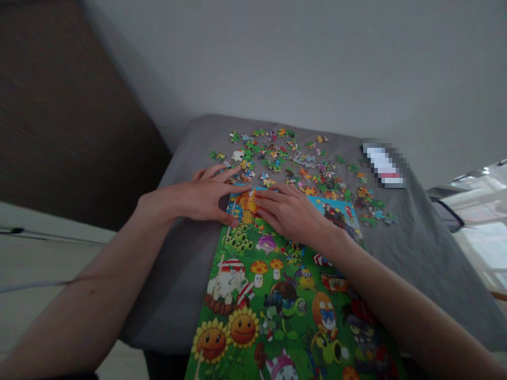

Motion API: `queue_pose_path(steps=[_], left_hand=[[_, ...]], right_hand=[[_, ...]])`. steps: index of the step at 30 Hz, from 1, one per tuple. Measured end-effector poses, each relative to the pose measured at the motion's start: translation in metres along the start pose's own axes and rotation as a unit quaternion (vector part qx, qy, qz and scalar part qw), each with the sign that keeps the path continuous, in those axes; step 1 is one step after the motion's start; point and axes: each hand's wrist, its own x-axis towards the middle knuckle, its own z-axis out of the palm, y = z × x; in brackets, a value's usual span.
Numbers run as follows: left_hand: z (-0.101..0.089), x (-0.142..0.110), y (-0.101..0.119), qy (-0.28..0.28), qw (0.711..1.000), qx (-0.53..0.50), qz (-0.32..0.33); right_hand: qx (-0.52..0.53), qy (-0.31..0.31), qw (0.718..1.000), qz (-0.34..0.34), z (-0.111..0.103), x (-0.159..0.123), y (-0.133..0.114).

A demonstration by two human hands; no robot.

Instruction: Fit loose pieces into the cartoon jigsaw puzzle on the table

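A colourful picture board (253, 274) with cartoon plants, sunflowers and mushrooms slopes up from the lower edge of the view. My left hand (198, 198) is at its upper left corner, fingers spread over the top edge, thumb on the left side. The fingertips of that hand come close to loose jigsaw puzzle pieces (237, 155). Bent fingers of my right hand (291, 211) press together on the board's upper left part, over an orange patch. Whatever lies under those fingertips is hidden. The right forearm covers part of the board's right side.
Many more loose puzzle pieces (332, 184) are scattered beyond the board on the grey cloth-covered table (420, 274). A phone (384, 164), blurred out, lies at the back right. A pale wall (297, 63) rises behind the table, and a dark brown panel (71, 95) stands at left.
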Motion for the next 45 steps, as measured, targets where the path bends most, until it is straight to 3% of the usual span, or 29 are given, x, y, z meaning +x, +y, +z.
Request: queue_pose_path(steps=[8,11,14,17,22,31,36,45], left_hand=[[-0.003,-0.004,-0.001,-0.005,0.999,-0.003,0.032],[-0.004,-0.009,-0.001,-0.006,0.999,-0.002,0.035],[-0.004,-0.009,0.0,-0.016,1.0,0.009,0.024],[-0.004,-0.008,0.0,-0.026,0.999,0.009,0.019],[-0.004,-0.006,0.0,-0.029,0.999,-0.005,0.013],[-0.005,-0.007,0.002,-0.035,0.999,0.001,0.01],[-0.004,-0.007,0.003,-0.032,0.999,-0.003,0.018],[-0.005,-0.01,0.011,-0.027,0.999,-0.013,0.026]], right_hand=[[0.046,-0.03,0.998,0.039,-0.007,-0.003,-0.011],[0.089,0.001,0.995,0.045,-0.019,-0.012,-0.007],[0.161,0.032,0.986,0.014,-0.036,-0.023,-0.011],[0.231,-0.024,0.971,-0.061,-0.045,-0.033,-0.028],[0.214,-0.065,0.963,-0.152,-0.03,-0.045,-0.059],[0.241,-0.073,0.964,-0.087,-0.021,-0.048,-0.058],[0.228,-0.022,0.973,-0.024,-0.013,-0.045,-0.054],[0.226,0.009,0.968,-0.111,-0.007,-0.041,-0.064]])
